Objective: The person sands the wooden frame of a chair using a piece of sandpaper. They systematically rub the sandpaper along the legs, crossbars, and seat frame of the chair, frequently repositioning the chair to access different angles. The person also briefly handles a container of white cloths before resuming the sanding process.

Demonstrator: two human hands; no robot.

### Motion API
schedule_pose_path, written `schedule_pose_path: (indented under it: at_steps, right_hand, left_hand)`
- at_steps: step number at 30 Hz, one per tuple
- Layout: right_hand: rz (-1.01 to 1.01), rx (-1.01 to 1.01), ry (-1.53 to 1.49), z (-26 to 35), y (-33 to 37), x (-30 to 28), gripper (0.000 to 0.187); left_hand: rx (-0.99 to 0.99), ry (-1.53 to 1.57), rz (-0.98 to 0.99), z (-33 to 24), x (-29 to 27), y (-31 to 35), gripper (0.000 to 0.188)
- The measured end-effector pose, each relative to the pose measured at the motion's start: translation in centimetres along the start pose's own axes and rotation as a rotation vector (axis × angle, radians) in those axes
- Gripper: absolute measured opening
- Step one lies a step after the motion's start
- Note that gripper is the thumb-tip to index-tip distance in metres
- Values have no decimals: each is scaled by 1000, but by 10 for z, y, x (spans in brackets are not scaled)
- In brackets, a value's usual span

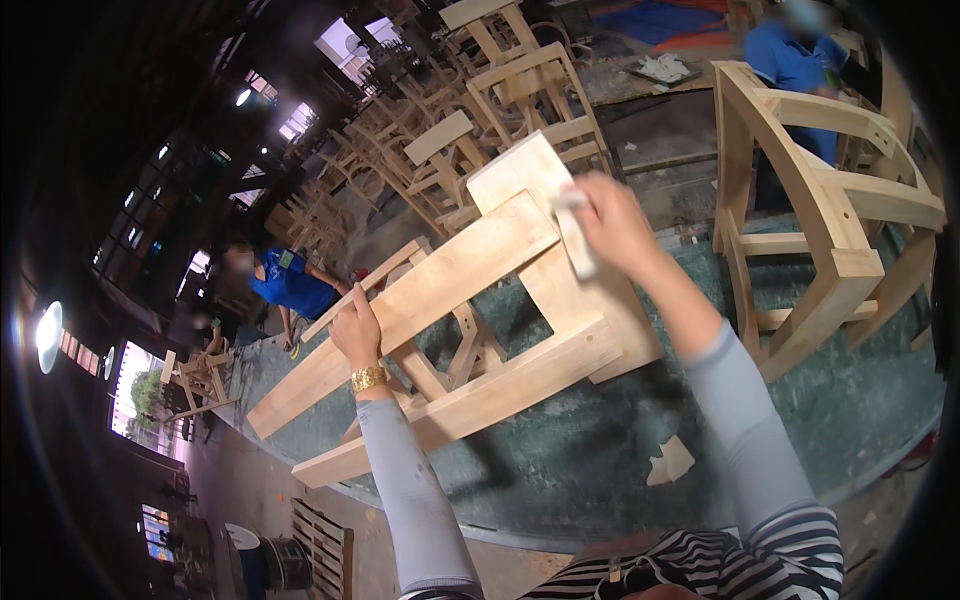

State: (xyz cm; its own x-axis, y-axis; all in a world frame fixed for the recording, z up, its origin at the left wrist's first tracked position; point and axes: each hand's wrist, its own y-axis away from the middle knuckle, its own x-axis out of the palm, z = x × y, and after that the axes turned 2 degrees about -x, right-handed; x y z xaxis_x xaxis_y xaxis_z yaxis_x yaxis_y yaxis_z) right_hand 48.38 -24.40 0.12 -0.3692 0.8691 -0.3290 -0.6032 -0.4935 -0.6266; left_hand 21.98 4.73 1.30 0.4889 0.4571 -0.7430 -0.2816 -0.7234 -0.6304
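An unfinished pale wooden chair frame (470, 300) lies tipped over on a dark green worktable (600, 450). My left hand (357, 332), with a gold watch at the wrist, grips one of its long rails. My right hand (612, 222) is closed on a folded pale sanding pad (577, 238) and presses it against the flat board of the frame near the top joint. Both forearms wear grey sleeves.
Another bare wooden chair frame (830, 220) stands at the table's right. Several more frames are stacked beyond (480, 90). One person in a blue shirt (285, 285) bends at the left, another (795, 60) is at the far right. A wooden pallet (322, 540) lies on the floor below.
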Motion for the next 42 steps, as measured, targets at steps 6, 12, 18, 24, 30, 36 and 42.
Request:
schedule_pose_path:
  at_steps: [6, 12, 18, 24, 30, 36, 42]
  right_hand:
    - [182, -131, 244, -3, -42, 48, 25]
    - [197, -228, 243, -17, 61, 26, 22]
    - [-58, -111, -1, -15, 30, 7, 26]
    - [91, -231, 456, -16, -39, 47, 16]
    - [111, -217, 443, -25, 15, 37, 21]
    - [329, -237, 442, -8, 41, 10, 11]
    - [434, -1076, 645, -16, 7, 45, 18]
  left_hand:
    - [59, -20, -70, 1, 1, 1, 62]
    - [37, -12, -55, 3, 5, -2, 63]
    - [34, -31, -40, 3, 4, -1, 63]
    - [28, -9, -9, 1, 2, -3, 59]
    - [4, 6, -21, 3, 6, -4, 61]
    - [15, -22, -22, 5, 6, -5, 64]
    - [33, -35, -31, 9, 10, -5, 64]
